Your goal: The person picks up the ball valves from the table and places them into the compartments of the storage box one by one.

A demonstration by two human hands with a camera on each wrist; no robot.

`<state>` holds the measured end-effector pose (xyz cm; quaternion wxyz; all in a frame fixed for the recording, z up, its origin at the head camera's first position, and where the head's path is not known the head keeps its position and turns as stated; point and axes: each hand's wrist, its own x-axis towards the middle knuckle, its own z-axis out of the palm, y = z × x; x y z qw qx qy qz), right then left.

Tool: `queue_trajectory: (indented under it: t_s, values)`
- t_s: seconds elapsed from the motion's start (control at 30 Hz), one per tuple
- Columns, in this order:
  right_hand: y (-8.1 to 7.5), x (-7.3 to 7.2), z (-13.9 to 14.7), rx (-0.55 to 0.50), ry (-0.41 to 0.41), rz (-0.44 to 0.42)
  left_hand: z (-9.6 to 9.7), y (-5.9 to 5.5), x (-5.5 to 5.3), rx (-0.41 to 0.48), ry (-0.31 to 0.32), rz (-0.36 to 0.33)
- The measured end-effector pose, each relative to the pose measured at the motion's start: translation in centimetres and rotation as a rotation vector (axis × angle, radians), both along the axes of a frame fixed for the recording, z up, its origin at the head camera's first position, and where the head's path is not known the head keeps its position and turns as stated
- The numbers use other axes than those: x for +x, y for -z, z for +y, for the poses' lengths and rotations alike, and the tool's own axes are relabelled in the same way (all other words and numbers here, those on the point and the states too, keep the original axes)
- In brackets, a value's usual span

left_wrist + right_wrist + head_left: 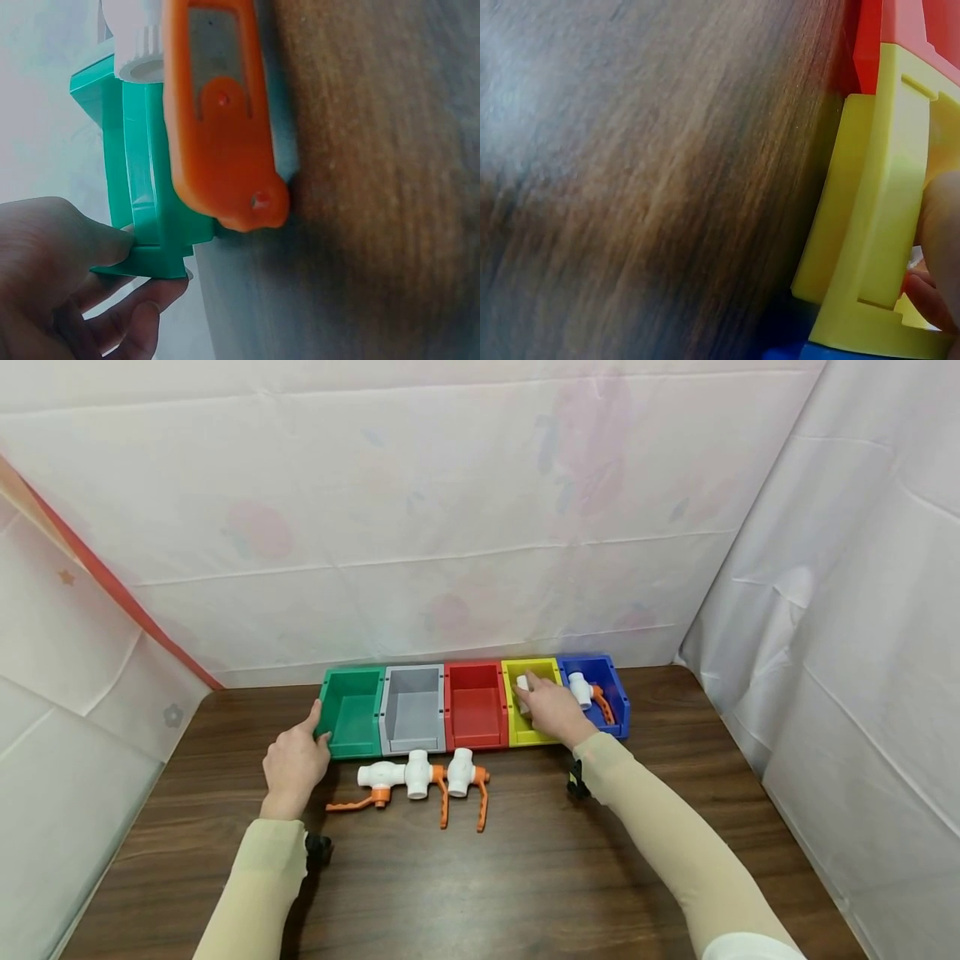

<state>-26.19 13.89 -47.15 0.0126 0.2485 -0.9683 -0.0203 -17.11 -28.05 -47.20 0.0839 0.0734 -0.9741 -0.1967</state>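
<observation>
At the left end of a row of bins, my left hand [296, 760] pinches the side of the green bin [356, 750]; the left wrist view shows thumb and fingers on either side of its edge. My right hand [553, 706] reaches into the yellow bin [885, 202] and grips a white ball valve [523, 693], mostly covered by the fingers. Another white valve with an orange handle [580, 691] lies in the blue bin [621, 697]. On the table before the bins lie three more valves, a left one [382, 774], a middle one [417, 777] and a right one [461, 773].
Between the green and yellow bins stand a grey bin [414, 747] and a red bin [477, 742]. All the bins sit side by side on a brown wooden table [480, 893]. A white cloth wall [450, 527] rises right behind them.
</observation>
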Motion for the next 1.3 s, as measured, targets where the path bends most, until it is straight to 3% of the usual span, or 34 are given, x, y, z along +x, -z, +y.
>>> queue_trajectory:
  t_s: [0.77,1.3]
  values:
    - [-0.23,-0.27,-0.43,0.048,0.016,0.043,-0.22,0.11,-0.06,-0.008,-0.001,0.008]
    - [-0.82,0.29,-0.71,-0.013,0.059,-0.043,-0.26,0.20,0.11,-0.003,-0.010,-0.004]
